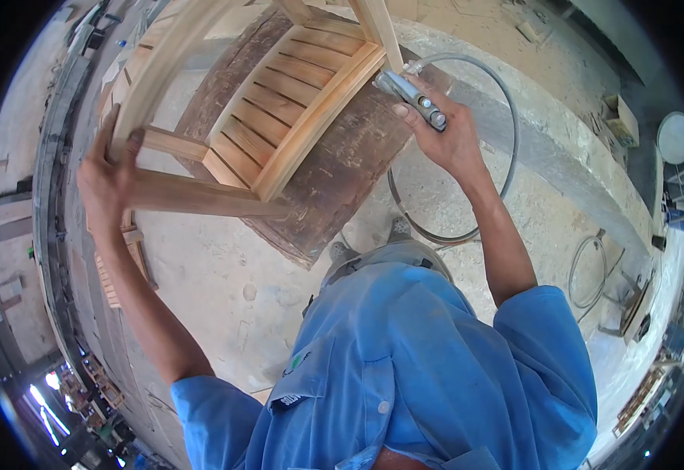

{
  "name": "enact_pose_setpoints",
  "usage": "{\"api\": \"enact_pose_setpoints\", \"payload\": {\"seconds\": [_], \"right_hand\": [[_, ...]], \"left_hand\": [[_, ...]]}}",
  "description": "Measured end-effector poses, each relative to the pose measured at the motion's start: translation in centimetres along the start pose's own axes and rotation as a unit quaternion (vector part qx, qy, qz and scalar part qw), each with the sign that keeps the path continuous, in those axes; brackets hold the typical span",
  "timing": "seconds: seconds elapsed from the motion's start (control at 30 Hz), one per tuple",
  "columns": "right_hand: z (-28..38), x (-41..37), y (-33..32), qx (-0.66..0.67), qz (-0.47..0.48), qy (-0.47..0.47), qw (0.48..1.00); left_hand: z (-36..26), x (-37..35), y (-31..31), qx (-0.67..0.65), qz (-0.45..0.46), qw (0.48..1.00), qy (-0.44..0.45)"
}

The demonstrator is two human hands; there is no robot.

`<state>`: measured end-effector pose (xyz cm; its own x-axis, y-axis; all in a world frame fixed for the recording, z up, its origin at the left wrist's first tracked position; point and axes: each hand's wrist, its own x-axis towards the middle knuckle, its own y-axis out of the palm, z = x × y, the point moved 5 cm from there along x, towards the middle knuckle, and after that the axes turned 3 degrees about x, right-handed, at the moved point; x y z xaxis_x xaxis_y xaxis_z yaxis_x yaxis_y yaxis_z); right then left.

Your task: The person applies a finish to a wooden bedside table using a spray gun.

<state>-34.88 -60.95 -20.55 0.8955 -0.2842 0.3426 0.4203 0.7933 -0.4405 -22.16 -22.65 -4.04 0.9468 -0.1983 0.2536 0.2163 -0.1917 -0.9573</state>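
Observation:
A slatted wooden chair (289,88) lies tipped over a worn brown board in front of me. My left hand (105,178) is wrapped round the chair's curved wooden part (154,74), close to where a straight leg-like bar (201,193) meets it. In my right hand (453,131) is a silver air tool (411,95), its head right at the corner of the chair's seat frame. A grey hose (512,117) loops around beside my right wrist. My fingers partly cover the tool's body, and I cannot tell its exact kind.
Beneath the chair is the brown board (334,176), its edge near my feet. A long concrete ledge (561,125) runs along the right. Another hose (585,270) lies coiled on the floor at right. More slatted wooden pieces (132,262) stand at the left.

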Motion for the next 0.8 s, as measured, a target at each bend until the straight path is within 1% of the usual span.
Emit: {"api": "enact_pose_setpoints", "payload": {"seconds": [0.03, 0.07, 0.13, 0.2, 0.23, 0.33, 0.37, 0.47, 0.5, 0.6, 0.63, 0.73, 0.8], "right_hand": [[0.1, 0.7, 0.0, 0.006, -0.002, -0.009, 1.000], [0.0, 1.6, 0.1, 0.011, -0.004, -0.018, 1.000], [0.1, 3.0, 0.4, 0.029, -0.016, -0.036, 0.999], [0.2, 4.6, 1.3, 0.036, -0.001, -0.037, 0.999], [-0.1, 5.3, 1.8, 0.033, 0.019, -0.027, 0.999], [0.1, 7.4, 4.2, 0.100, 0.047, 0.007, 0.994], [0.4, 7.8, 5.2, 0.136, 0.053, 0.022, 0.989], [1.9, 8.7, 8.7, 0.155, 0.158, 0.132, 0.966], [1.9, 8.9, 10.6, 0.139, 0.126, 0.122, 0.975], [4.3, 10.0, 15.8, 0.188, 0.215, 0.148, 0.947], [4.7, 10.3, 17.3, 0.165, 0.217, 0.157, 0.949], [6.4, 10.8, 21.2, 0.114, 0.259, 0.175, 0.943], [7.5, 10.9, 22.6, 0.120, 0.275, 0.163, 0.940]], "left_hand": [[2.1, 1.7, 0.3, -0.015, -0.022, 0.998, 0.049], [3.0, 2.9, 0.6, -0.031, -0.044, 0.994, 0.098], [3.2, 4.1, 1.0, -0.027, -0.028, 0.996, 0.078], [3.7, 4.8, 1.2, -0.013, -0.019, 0.999, 0.046], [3.4, 4.6, 1.6, -0.020, -0.034, 0.998, 0.053], [1.9, 4.1, 1.5, -0.005, -0.023, 0.999, 0.035], [2.5, 4.0, 2.1, 0.001, -0.049, 0.997, 0.055], [1.0, 3.4, 1.9, 0.010, -0.067, 0.995, 0.073], [1.2, 3.4, 2.2, -0.007, -0.083, 0.991, 0.104], [0.8, 3.5, 2.6, 0.016, -0.119, 0.983, 0.138], [1.0, 3.6, 2.9, 0.020, -0.069, 0.993, 0.089], [0.9, 4.0, 2.8, 0.005, -0.088, 0.989, 0.119], [-1.5, 3.7, 1.2, -0.022, -0.089, 0.990, 0.107]]}}
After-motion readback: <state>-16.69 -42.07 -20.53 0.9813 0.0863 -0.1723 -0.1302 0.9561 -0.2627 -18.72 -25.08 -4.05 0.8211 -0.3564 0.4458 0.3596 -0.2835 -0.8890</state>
